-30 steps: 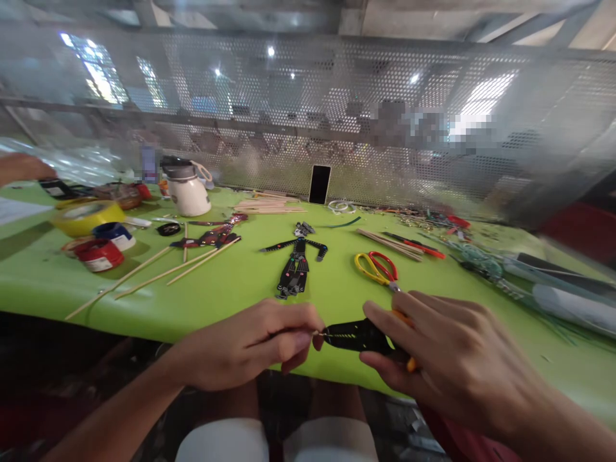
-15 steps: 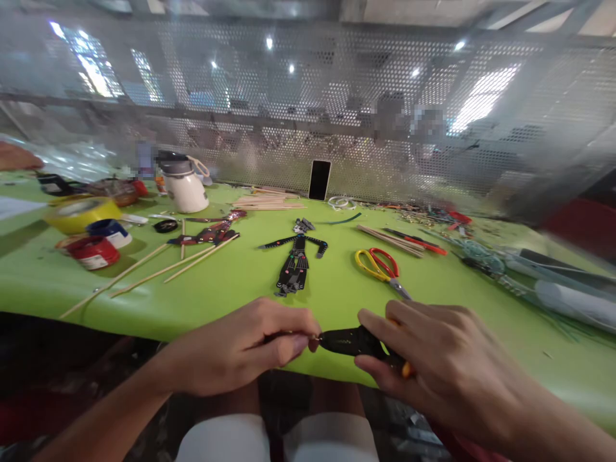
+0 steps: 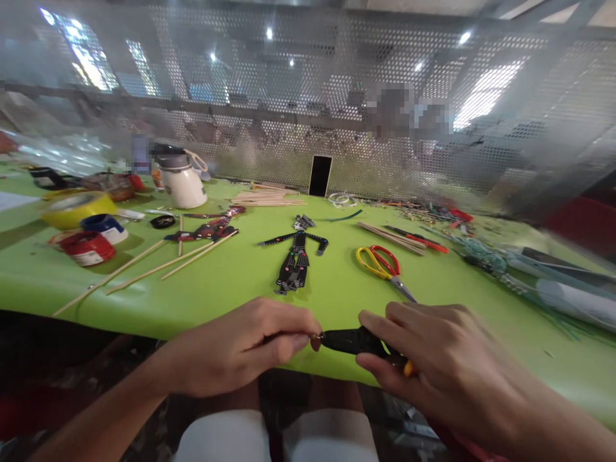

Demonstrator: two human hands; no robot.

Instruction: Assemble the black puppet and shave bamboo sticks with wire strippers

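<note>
My right hand (image 3: 437,359) is wrapped round black pliers (image 3: 344,341) with a bit of orange on the handle. Their jaws point left and meet a tiny metal-coloured piece (image 3: 316,336) at the fingertips of my left hand (image 3: 245,350). That hand is closed in a pinch; the piece is too small to name. Just beyond my hands a black jointed puppet figure (image 3: 294,256) lies flat on the green tabletop (image 3: 240,282). Scissors (image 3: 385,266) with one yellow and one red handle lie past my right hand.
At left are thin sticks (image 3: 144,273), a second, dark red figure (image 3: 206,230), paint jars (image 3: 89,249), yellow tape (image 3: 77,208) and a white jug (image 3: 181,183). A phone (image 3: 320,175) leans against the perforated metal screen (image 3: 269,128). Wires and clutter (image 3: 495,263) lie at right.
The view has shifted slightly. Both hands and the pliers keep nearly the same position, with the jaws still at my left fingertips.
</note>
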